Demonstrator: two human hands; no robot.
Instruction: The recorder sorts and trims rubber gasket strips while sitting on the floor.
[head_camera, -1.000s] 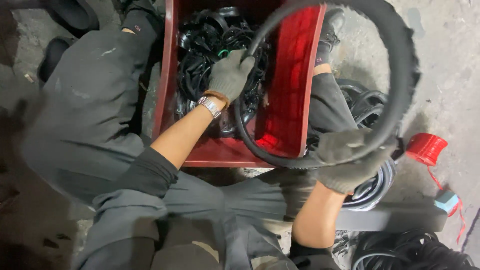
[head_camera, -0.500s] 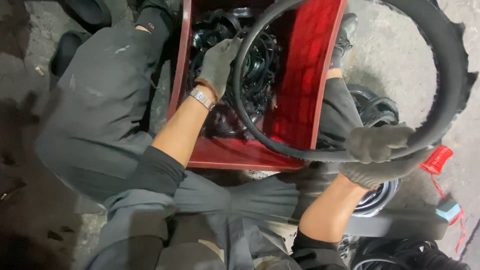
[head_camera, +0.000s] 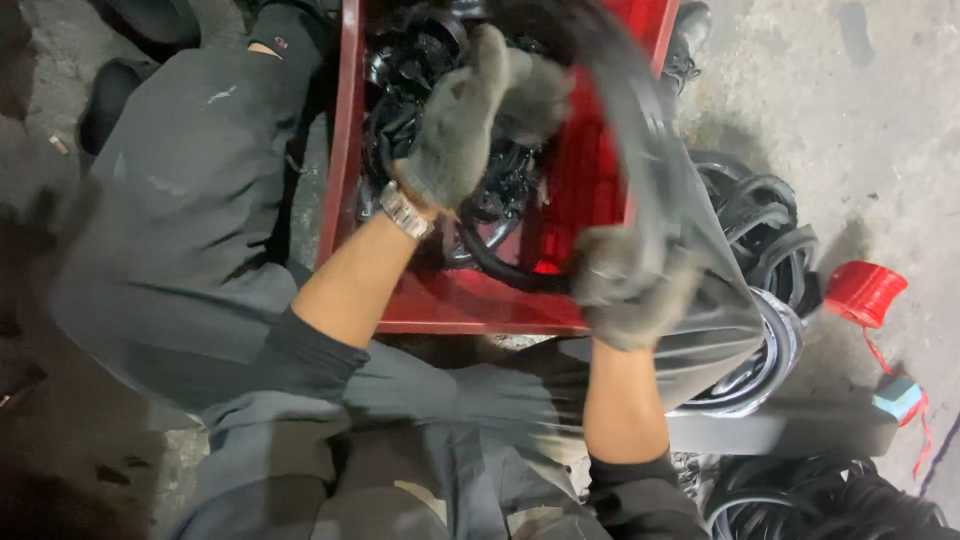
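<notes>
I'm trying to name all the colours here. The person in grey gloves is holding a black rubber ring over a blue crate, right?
Almost. The crate is red, not blue, as the head view shows. The rest holds: the left hand and right hand wear grey gloves, and both have a grip on the black rubber ring above it.

Crate (head_camera: 450, 300): I see it at 12 o'clock, between my knees.
Ring stack (head_camera: 760, 250): on floor, 3 o'clock of crate.
Spool (head_camera: 862, 293): 3 o'clock of stack.
</notes>
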